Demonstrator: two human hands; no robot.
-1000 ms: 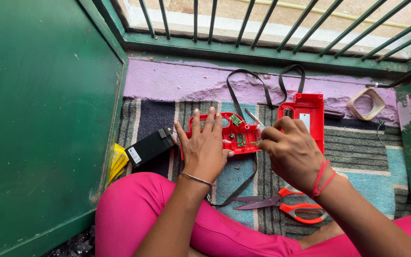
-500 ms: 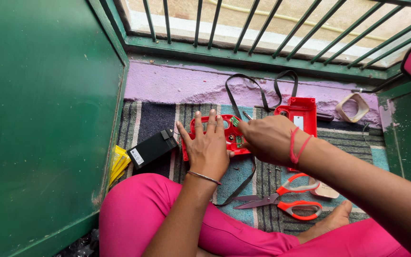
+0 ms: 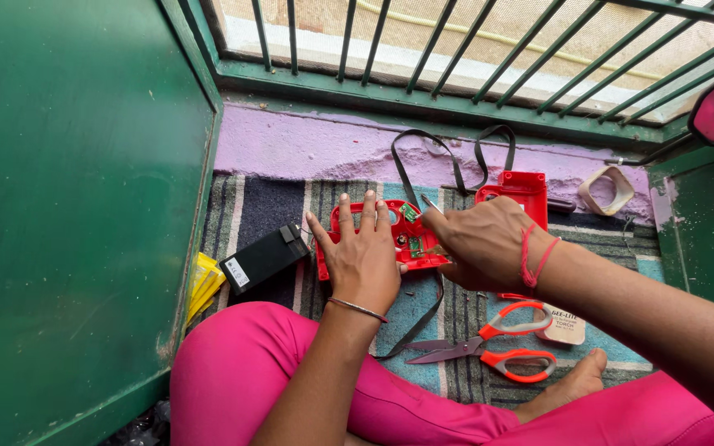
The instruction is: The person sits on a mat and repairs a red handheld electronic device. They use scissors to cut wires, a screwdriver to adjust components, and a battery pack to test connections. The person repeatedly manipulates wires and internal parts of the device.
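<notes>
Red plastic housing [image 3: 390, 239] sits right under my left hand [image 3: 363, 258], fingers spread flat pinning it, long axis running sideways toward my right hand [image 3: 477, 246], which is closed on a thin metal tool [image 3: 430, 202] poking its right end.

The person is wearing bright pink trousers [image 3: 291, 372] and going barefoot. The left hand [image 3: 365, 260] is wearing a thin silver bangle [image 3: 359, 309] at the wrist, well behind the fingers. The right hand [image 3: 481, 244] is wearing red thread loops [image 3: 530, 258] around its wrist.
</notes>
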